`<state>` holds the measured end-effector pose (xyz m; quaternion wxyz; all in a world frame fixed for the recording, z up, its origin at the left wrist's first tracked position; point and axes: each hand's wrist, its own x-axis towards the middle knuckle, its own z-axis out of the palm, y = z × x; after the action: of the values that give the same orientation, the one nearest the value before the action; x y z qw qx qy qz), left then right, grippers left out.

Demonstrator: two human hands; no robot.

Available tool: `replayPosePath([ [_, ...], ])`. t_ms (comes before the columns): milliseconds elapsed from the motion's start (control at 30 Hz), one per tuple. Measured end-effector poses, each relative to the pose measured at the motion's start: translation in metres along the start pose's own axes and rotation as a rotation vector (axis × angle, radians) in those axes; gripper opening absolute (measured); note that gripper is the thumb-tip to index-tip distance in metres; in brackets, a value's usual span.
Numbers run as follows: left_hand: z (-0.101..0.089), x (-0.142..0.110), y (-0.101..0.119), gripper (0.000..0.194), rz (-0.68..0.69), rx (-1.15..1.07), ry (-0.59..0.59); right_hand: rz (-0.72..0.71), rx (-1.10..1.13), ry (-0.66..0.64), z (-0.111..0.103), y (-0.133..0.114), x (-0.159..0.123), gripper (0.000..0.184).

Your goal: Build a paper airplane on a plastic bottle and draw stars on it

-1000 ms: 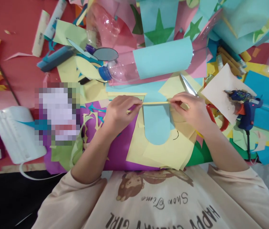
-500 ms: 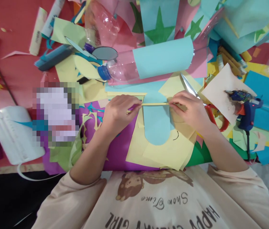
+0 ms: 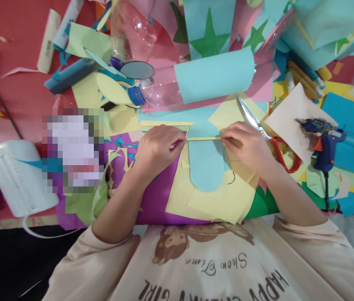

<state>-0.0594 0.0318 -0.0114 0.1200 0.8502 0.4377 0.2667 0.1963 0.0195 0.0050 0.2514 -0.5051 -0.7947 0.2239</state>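
A thin yellow paper strip is stretched level between my two hands. My left hand pinches its left end, and my right hand pinches the right end. The strip crosses the upper part of a light blue rounded paper piece; whether it touches that paper I cannot tell. Under the blue piece lie pale yellow sheets. Just right of my right hand are scissors with red handles, their blades pointing away from me.
Beyond my hands lies a plastic bottle wrapped in light blue paper. A blue glue gun rests at the right near a white paper square. At the left are a white device with a cord and a blurred-out rectangular object.
Both hands keep their pinch on the strip. The strip has shifted very slightly toward me, and my right hand a touch to the left.
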Motion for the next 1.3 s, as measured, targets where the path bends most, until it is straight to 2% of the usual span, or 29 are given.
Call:
replayPosePath([
  [200,0.0007,0.0008,0.0018,0.019,0.013,0.003,0.018,0.0,0.018,0.007,0.0012,0.0006,0.0003,0.014],
  [400,-0.0003,0.0013,0.0017,0.021,0.01,-0.005,-0.012,0.052,0.068,-0.028,-0.0022,-0.0008,0.0011,0.015],
  [767,-0.0016,0.0017,0.0009,0.022,-0.013,-0.028,-0.055,0.064,0.082,-0.004,0.0001,0.0005,0.0017,0.016],
  [1100,0.0007,0.0013,0.001,0.021,-0.012,-0.059,-0.021,0.074,0.087,0.009,0.0002,-0.001,0.0022,0.016],
  [1300,-0.0011,0.002,0.0009,0.019,-0.069,-0.093,-0.065,0.095,0.088,0.002,0.0005,-0.0009,0.0025,0.018],
])
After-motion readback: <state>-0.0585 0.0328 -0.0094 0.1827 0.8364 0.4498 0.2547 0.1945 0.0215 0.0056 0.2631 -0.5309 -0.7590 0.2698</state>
